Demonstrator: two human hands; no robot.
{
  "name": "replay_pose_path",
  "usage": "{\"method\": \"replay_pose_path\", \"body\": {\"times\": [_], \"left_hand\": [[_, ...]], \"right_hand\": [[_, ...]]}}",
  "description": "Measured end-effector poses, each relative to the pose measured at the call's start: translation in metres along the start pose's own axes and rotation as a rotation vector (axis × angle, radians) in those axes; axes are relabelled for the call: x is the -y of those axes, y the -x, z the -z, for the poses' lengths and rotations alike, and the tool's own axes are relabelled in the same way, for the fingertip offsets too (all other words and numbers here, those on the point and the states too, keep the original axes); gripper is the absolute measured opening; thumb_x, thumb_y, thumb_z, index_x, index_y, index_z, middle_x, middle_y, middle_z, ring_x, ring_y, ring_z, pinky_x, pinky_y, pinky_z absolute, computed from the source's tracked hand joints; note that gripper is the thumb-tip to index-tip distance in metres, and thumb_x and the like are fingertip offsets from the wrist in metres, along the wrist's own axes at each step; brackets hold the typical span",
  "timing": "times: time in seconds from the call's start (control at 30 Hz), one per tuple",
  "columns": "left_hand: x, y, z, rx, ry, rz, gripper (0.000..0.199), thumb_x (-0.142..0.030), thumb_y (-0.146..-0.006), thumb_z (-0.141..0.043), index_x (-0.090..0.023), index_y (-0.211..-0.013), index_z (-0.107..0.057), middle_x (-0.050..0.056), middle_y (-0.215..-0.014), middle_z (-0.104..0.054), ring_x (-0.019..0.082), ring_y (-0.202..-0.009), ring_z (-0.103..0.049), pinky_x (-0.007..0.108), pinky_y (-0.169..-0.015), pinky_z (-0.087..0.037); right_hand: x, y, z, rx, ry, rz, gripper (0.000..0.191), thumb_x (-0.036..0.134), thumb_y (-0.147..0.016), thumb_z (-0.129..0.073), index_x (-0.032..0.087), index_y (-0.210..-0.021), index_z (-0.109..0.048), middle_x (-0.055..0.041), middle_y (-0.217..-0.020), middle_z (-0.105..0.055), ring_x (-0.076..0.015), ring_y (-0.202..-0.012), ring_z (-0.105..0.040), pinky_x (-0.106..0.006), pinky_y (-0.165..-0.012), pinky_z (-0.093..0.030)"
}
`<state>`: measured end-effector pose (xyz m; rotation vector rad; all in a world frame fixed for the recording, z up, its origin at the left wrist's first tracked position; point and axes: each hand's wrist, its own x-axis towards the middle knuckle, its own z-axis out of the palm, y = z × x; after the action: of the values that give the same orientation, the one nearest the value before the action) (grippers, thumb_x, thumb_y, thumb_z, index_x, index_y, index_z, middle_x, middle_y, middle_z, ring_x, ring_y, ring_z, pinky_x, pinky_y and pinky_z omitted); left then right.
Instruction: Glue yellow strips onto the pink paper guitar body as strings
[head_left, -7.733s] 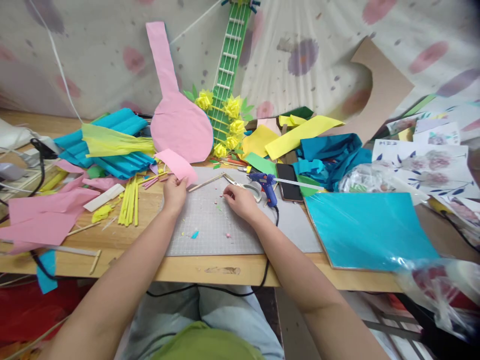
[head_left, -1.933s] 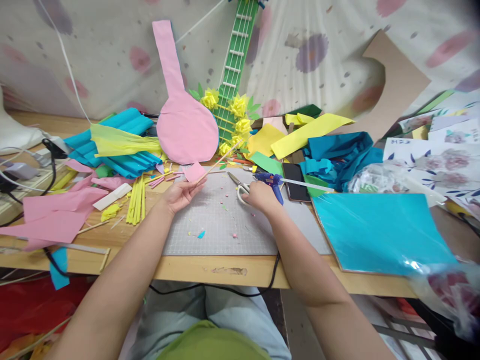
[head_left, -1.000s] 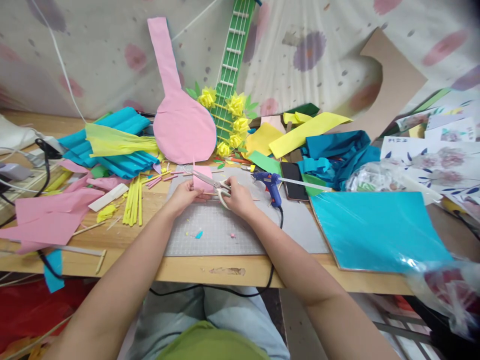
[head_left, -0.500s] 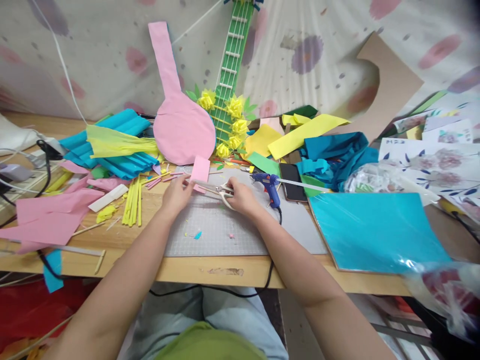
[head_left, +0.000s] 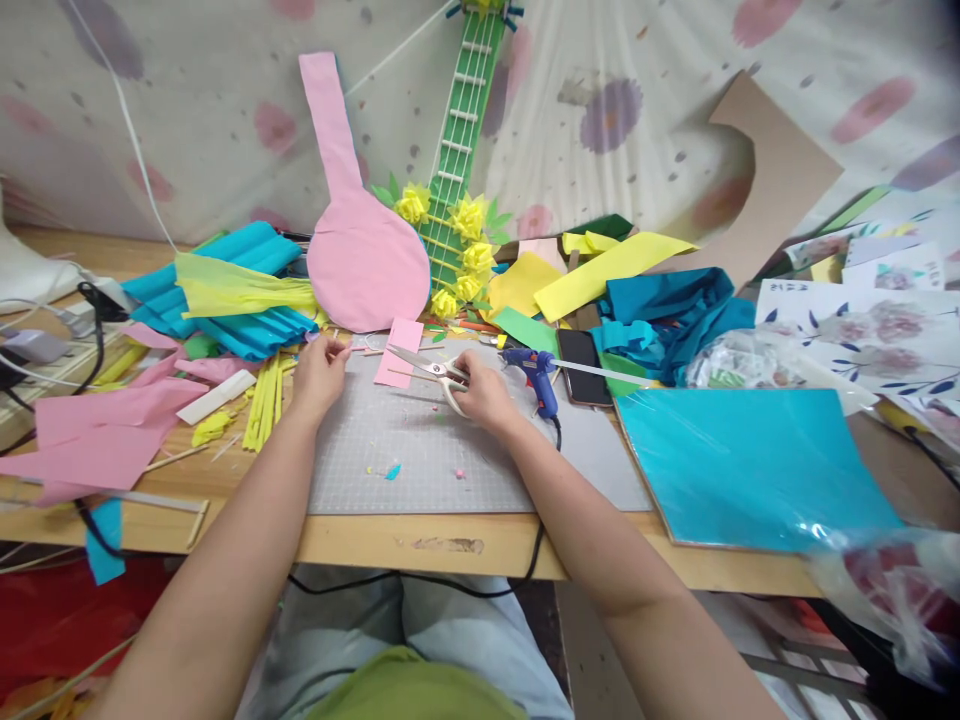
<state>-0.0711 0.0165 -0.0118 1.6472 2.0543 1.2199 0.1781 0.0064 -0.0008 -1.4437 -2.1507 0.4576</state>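
Observation:
My right hand (head_left: 484, 388) is closed around the white-handled scissors (head_left: 437, 369), their blades parted and pointing left over the cutting mat. Beneath the blades is a small pink paper rectangle (head_left: 400, 350). To the left of it, my left hand (head_left: 321, 378) is held in a pinch above the mat's left edge; whatever lies between its fingertips is too small to make out. Behind the paper leans a pink banjo-shaped cutout (head_left: 369, 262), and beside that stands a green stringed instrument (head_left: 459, 150) with yellow paper flowers.
A blue glue gun (head_left: 538, 378) and a phone (head_left: 583, 366) lie right of my right hand. The grey cutting mat (head_left: 420, 470) bears tiny scraps. Yellow strips (head_left: 264, 415) and pink paper (head_left: 105, 430) cover the left; a turquoise board (head_left: 757, 465) lies right.
My left hand has moved left, away from the pink rectangle and the blades. The scissors' blades have spread apart. The pink rectangle lies slightly lower in view.

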Motion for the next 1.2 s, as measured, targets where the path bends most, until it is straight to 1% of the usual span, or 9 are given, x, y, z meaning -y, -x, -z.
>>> {"method": "replay_pose_path", "body": {"times": [0.07,0.1,0.17,0.2,0.3,0.37,0.53,0.67,1.2], "left_hand": [[-0.009,0.007,-0.005,0.092,0.147,0.002,0.009,-0.025,-0.076,-0.053,-0.017,-0.079,-0.053,0.004,-0.079,-0.059,0.016,-0.075,-0.055,0.030,-0.071,-0.041],[-0.014,0.011,-0.008,0.169,0.302,0.017,0.009,-0.023,-0.075,-0.055,-0.016,-0.080,-0.054,0.003,-0.079,-0.060,0.015,-0.075,-0.057,0.028,-0.072,-0.043],[-0.024,0.019,-0.015,0.299,0.605,0.098,0.010,-0.022,-0.073,-0.058,-0.015,-0.079,-0.053,0.003,-0.078,-0.062,0.014,-0.075,-0.060,0.029,-0.074,-0.045],[-0.029,0.023,-0.018,0.323,0.745,0.166,0.011,-0.022,-0.073,-0.057,-0.015,-0.079,-0.051,0.004,-0.077,-0.064,0.014,-0.075,-0.061,0.030,-0.074,-0.046],[-0.039,0.031,-0.028,0.270,1.013,0.328,0.015,-0.015,-0.073,-0.058,-0.015,-0.085,-0.050,0.003,-0.074,-0.065,0.015,-0.076,-0.064,0.032,-0.076,-0.049],[-0.043,0.035,-0.033,0.249,1.106,0.373,0.017,-0.010,-0.072,-0.058,-0.014,-0.087,-0.052,0.003,-0.075,-0.066,0.014,-0.079,-0.064,0.032,-0.078,-0.049],[-0.048,0.041,-0.039,0.309,1.206,0.358,0.008,-0.012,-0.072,-0.060,-0.013,-0.074,-0.053,0.006,-0.086,-0.067,0.014,-0.080,-0.064,0.033,-0.080,-0.050],[-0.050,0.044,-0.040,0.367,1.217,0.358,0.010,-0.012,-0.073,-0.059,-0.013,-0.082,-0.055,0.007,-0.090,-0.067,0.014,-0.083,-0.063,0.032,-0.079,-0.051],[-0.054,0.048,-0.046,0.266,1.204,0.382,0.012,-0.012,-0.072,-0.061,-0.013,-0.077,-0.050,0.007,-0.082,-0.068,0.015,-0.082,-0.065,0.035,-0.080,-0.051]], "right_hand": [[-0.003,0.000,0.002,0.026,-0.013,0.044,0.017,0.029,-0.072,-0.051,0.025,-0.086,-0.042,0.0001,-0.081,-0.060,-0.0152,-0.071,-0.054,-0.024,-0.061,-0.035],[-0.004,-0.001,0.002,0.036,-0.030,0.060,0.017,0.030,-0.072,-0.052,0.025,-0.085,-0.042,0.0006,-0.080,-0.060,-0.0150,-0.070,-0.054,-0.024,-0.061,-0.035],[-0.009,-0.003,0.000,0.026,-0.092,0.059,0.017,0.033,-0.072,-0.052,0.025,-0.083,-0.041,0.0019,-0.077,-0.059,-0.0145,-0.068,-0.054,-0.024,-0.060,-0.036],[-0.010,-0.004,-0.002,-0.001,-0.133,0.039,0.018,0.034,-0.072,-0.052,0.025,-0.081,-0.040,0.0026,-0.075,-0.058,-0.0142,-0.067,-0.054,-0.024,-0.059,-0.036],[-0.012,-0.007,-0.011,-0.135,-0.256,-0.046,0.023,0.040,-0.072,-0.053,0.025,-0.078,-0.036,0.0040,-0.071,-0.056,-0.0137,-0.064,-0.053,-0.024,-0.057,-0.036],[-0.009,-0.007,-0.015,-0.186,-0.307,-0.079,0.027,0.041,-0.070,-0.055,0.025,-0.075,-0.034,0.0043,-0.069,-0.054,-0.0136,-0.061,-0.052,-0.024,-0.055,-0.035],[0.003,-0.003,-0.020,-0.171,-0.299,-0.130,0.026,0.037,-0.069,-0.056,0.024,-0.073,-0.034,0.0035,-0.068,-0.054,-0.0142,-0.060,-0.050,-0.024,-0.053,-0.035],[0.003,-0.003,-0.019,-0.147,-0.288,-0.145,0.026,0.037,-0.068,-0.056,0.024,-0.073,-0.034,0.0038,-0.068,-0.054,-0.0140,-0.060,-0.050,-0.024,-0.053,-0.034],[-0.001,-0.004,-0.022,-0.099,-0.248,-0.153,0.026,0.040,-0.066,-0.057,0.024,-0.073,-0.037,0.0039,-0.067,-0.055,-0.0130,-0.057,-0.048,-0.023,-0.051,-0.033]]}}
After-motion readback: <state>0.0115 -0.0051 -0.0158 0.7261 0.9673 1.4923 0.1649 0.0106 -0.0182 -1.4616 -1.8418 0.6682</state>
